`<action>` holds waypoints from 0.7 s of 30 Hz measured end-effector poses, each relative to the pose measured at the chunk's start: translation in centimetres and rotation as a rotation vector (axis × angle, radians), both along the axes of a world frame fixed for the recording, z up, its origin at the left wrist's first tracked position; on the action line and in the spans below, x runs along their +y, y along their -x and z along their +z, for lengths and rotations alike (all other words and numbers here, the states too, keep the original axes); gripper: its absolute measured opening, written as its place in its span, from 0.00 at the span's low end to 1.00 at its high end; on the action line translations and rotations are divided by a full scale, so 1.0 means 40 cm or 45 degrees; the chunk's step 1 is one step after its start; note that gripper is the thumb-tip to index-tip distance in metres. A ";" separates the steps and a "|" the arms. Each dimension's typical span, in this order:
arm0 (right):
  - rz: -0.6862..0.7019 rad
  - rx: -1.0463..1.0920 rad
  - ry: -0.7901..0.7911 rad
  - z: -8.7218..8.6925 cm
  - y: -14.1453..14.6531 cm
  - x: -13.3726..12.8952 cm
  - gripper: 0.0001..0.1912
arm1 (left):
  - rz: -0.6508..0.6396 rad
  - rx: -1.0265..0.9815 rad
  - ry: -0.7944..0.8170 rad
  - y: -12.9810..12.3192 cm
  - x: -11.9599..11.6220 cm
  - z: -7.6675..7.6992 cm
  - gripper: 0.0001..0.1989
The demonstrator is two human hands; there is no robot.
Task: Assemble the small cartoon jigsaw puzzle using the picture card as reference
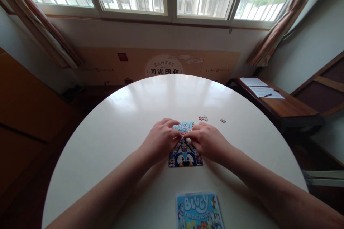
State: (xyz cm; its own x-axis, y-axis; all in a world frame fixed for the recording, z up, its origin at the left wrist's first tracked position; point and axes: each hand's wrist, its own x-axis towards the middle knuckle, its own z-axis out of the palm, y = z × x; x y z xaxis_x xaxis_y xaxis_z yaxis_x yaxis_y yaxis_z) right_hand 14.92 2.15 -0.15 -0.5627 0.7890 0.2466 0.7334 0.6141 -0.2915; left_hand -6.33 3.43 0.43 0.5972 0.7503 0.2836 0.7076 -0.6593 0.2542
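Note:
A colourful jigsaw puzzle [185, 159] with a blue dog face lies on the white table, largely assembled. My left hand [163, 137] rests over its left side, thumb and index finger bent together near the puzzle's middle. From the right, my right hand [206, 139] reaches over the opposite side, its fingertips pinched close to the left ones. Whatever lies between the fingertips of either hand is too small to make out. Beyond the right hand are a few joined loose pieces [203, 118] and, farther right, another small piece or cluster [223, 120].
A blue "Bluey" picture sheet [199, 211] lies at the near edge of view on the round white table [107, 143]. Papers [266, 92] and pens are on a wooden side table [290, 107] at the right. Windows and a printed cardboard panel [107, 64] stand beyond.

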 end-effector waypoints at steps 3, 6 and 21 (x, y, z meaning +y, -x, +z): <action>-0.003 0.100 -0.016 0.000 -0.009 0.005 0.15 | -0.016 -0.020 -0.020 0.005 -0.001 0.009 0.08; -0.097 0.253 -0.171 0.013 -0.043 0.022 0.15 | -0.034 -0.050 -0.045 0.012 0.001 0.011 0.14; -0.567 0.499 -0.624 0.038 -0.206 0.120 0.13 | -0.087 0.213 -0.008 0.015 0.004 0.005 0.28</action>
